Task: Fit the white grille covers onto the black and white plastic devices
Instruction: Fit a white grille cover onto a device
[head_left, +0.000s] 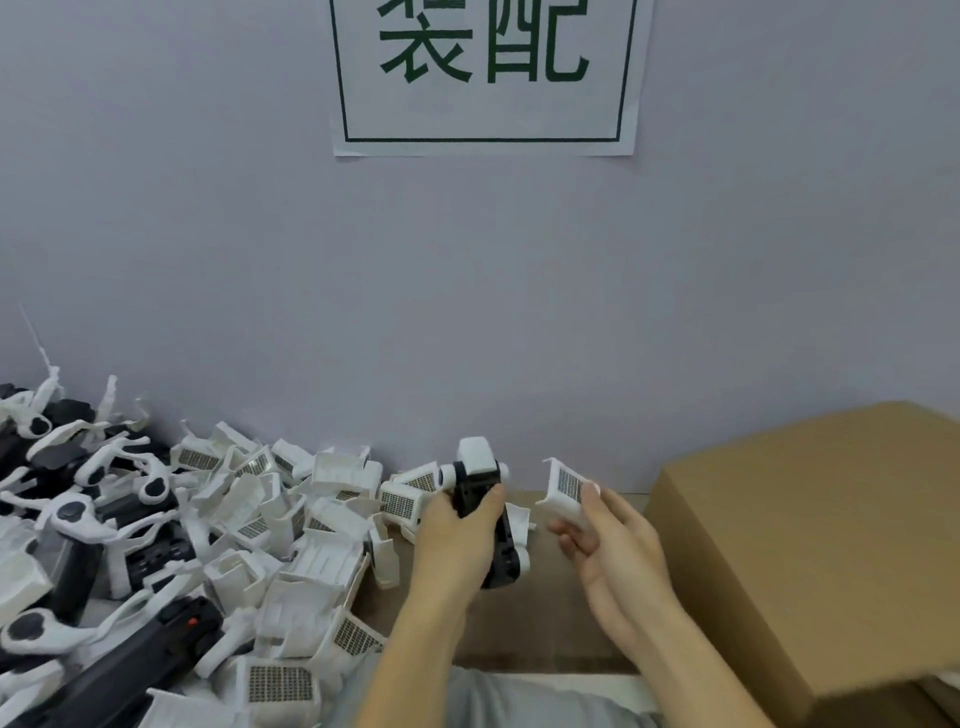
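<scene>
My left hand (457, 535) grips a black and white plastic device (480, 478), held upright above the table with its white cap on top. To its right, my right hand (608, 535) pinches a white grille cover (566, 488) between thumb and fingers, its mesh window facing me. The cover and the device are a short gap apart. A heap of several loose grille covers (311, 545) lies on the table to the left of my hands. Further left is a pile of black and white devices (88, 519).
A large brown cardboard box (810, 540) stands at the right, close to my right forearm. A grey wall with a white paper sign (488, 73) rises just behind the table. The brown tabletop (545, 623) shows between my arms.
</scene>
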